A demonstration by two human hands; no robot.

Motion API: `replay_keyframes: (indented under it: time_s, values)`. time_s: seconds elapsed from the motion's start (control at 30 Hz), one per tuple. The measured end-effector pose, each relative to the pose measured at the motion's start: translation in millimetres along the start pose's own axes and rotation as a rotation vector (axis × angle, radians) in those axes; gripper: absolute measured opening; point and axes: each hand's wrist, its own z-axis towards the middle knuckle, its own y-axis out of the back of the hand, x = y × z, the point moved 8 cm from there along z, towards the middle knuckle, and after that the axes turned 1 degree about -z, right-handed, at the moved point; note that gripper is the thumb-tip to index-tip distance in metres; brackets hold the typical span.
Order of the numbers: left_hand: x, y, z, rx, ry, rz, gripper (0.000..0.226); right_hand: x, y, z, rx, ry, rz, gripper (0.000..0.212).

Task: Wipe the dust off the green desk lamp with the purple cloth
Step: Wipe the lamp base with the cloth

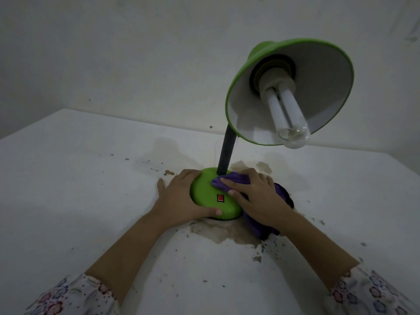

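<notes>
Left hand (181, 196) cupping the left rim of the green desk lamp's base (204, 192): fingers curling over the far-left edge, thumb lying along the near edge, grip closed around the base and steadying it on the table (68, 178). Little finger of that hand splaying out to the left, touching the table surface.

Sitting just right of that grip, on the near slope of the base, a red rocker switch (220, 198). Rising behind it from the far part of the base, a dark flexible neck (225, 153), leaning slightly right and carrying the green shade (261, 51) well above and to the right of both hands; shade opening tilted toward the camera, white lining showing, with a white tube bulb (286, 114) poking out past the lower rim.

Right hand (261, 198) pressing the purple cloth (229, 180) onto the right side of the base, close beside the foot of the neck. Fingers lying nearly flat on top of the cloth, fingertips pointing left toward the switch, grip spread rather than pinching. Cloth bunching out ahead of the fingertips on the green surface, and trailing under the palm, spilling off the base onto the table to the right of and below the wrist.

Showing beneath and around both grips, brownish stains (227, 233) and dark specks on the white table. Covering both forearms near the bottom corners, floral-print sleeves (75, 296).
</notes>
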Motion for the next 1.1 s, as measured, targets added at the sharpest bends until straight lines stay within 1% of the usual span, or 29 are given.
replay_keyframes:
  time_s: [0.07,0.3,0.43,0.53,0.6,0.7,0.8,0.87,0.97,1.1]
  values:
    - [0,1,0,0.000,-0.001,0.003,0.118,7,1,9,-0.042,0.005,-0.041,0.038]
    - [-3,3,-2,-0.021,-0.004,0.003,0.113,8,8,8,-0.079,0.070,0.011,0.037]
    - [-2,4,-2,-0.009,0.004,0.027,0.115,-4,8,5,-0.128,-0.002,0.075,0.035]
    - [-1,4,-2,0.001,0.009,0.032,0.113,-4,6,13,-0.173,-0.075,0.062,0.032]
    - [-2,4,-1,0.004,0.006,0.026,0.113,-6,5,24,-0.168,-0.097,0.084,0.030]
    - [-3,4,0,0.012,0.003,0.023,0.118,-16,6,45,-0.138,-0.115,0.244,0.029]
    - [-2,5,0,0.006,0.001,0.022,0.120,-21,2,63,-0.063,-0.089,0.341,0.029]
    - [-2,5,0,0.002,0.002,0.030,0.119,-22,-3,69,-0.016,-0.093,0.344,0.030]
    - [-1,6,0,-0.007,0.005,0.043,0.116,-21,-6,60,-0.013,-0.091,0.311,0.033]
    - [-1,6,0,-0.023,0.002,0.034,0.114,-18,-4,32,-0.016,-0.072,0.180,0.039]
